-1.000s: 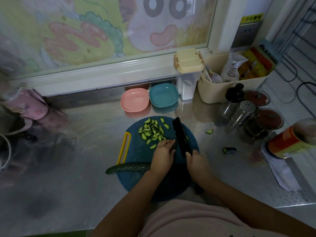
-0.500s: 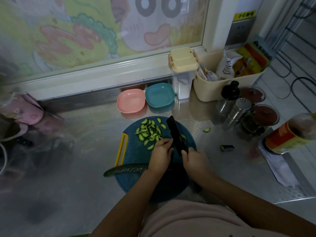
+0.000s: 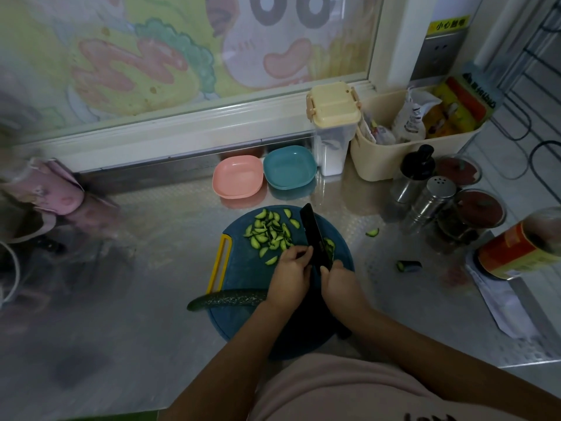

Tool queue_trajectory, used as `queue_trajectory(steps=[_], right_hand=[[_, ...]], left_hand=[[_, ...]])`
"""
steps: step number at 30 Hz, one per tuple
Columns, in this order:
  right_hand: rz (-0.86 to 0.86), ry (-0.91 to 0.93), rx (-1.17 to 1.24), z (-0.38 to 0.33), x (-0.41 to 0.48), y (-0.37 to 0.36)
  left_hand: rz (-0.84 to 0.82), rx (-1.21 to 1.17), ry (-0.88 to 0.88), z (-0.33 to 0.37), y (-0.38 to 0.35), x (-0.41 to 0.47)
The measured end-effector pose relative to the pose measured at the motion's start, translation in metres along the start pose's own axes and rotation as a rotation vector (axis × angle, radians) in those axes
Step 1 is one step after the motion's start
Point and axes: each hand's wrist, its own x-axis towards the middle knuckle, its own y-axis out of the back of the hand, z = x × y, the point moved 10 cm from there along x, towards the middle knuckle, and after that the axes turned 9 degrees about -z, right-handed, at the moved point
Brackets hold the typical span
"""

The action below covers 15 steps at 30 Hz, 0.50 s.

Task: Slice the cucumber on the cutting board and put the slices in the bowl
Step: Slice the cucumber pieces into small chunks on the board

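A round blue cutting board with a yellow handle lies on the steel counter. Several pale green cucumber slices are heaped on its far half. A dark whole cucumber lies across the board's near left edge. My right hand grips the handle of a black knife, blade pointing away. My left hand sits curled beside the blade, fingertips at a cucumber piece hidden under them. More slices lie right of the blade. A pink bowl and a blue bowl stand behind the board.
Right of the board lie a stray slice and a dark cucumber end. Further right stand shakers, lidded jars, an orange can, a cream basket and a lidded container. Pink items sit at far left.
Both hands and the knife stay at the same spot on the board while the camera shifts slightly. The slice heap and the whole cucumber have not moved.
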Motion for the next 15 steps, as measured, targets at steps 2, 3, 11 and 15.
queue_trajectory(steps=[2, 3, 11, 15], right_hand=[[0.008, 0.009, 0.039, 0.002, 0.000, 0.001], [0.008, 0.011, 0.048, 0.003, -0.001, 0.001], [0.009, -0.016, 0.020, 0.009, -0.005, 0.004], [-0.002, -0.004, 0.044, 0.012, -0.009, 0.008]], left_hand=[[0.033, 0.041, 0.023, 0.001, 0.002, -0.004], [0.050, 0.053, 0.041, 0.001, 0.005, -0.005], [0.070, 0.152, 0.063, 0.009, 0.013, -0.003], [0.062, 0.092, 0.082, 0.003, 0.011, -0.004]])
